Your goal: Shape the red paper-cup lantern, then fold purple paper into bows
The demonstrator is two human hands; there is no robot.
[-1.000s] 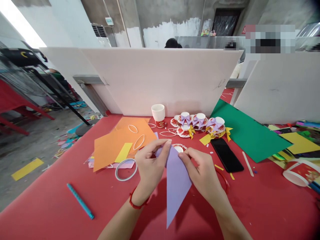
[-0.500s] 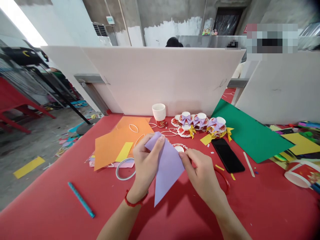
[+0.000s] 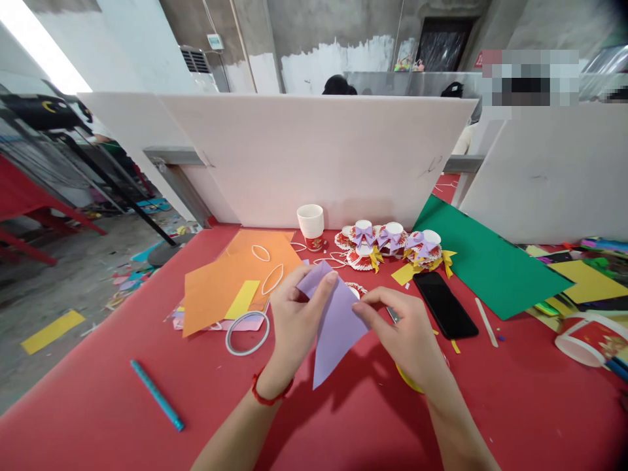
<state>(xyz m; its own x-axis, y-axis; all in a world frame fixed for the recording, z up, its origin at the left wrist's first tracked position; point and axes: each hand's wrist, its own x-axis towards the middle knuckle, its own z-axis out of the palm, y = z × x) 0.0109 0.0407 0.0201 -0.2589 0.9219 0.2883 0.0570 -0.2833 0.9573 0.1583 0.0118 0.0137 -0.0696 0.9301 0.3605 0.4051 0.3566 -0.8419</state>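
In the head view, the left hand (image 3: 296, 327) is pinching purple paper (image 3: 338, 330) under its thumb, apparently steadying it; the right hand (image 3: 405, 333) is grasping its edge between fingertips, seemingly for tautness; a phone (image 3: 445, 305) is lying right of those fingers.

The scene is bright, with a blown-out white light (image 3: 44, 42) glaring at upper left. Soft shadows fall on the table (image 3: 88, 418) beneath the left hand (image 3: 300, 317) and right hand (image 3: 400, 327). The paper (image 3: 338, 327) looks fairly sharp; the chair (image 3: 39, 190) stretches and softens at the left edge. The top right corner darkens, beside a pixelated patch.
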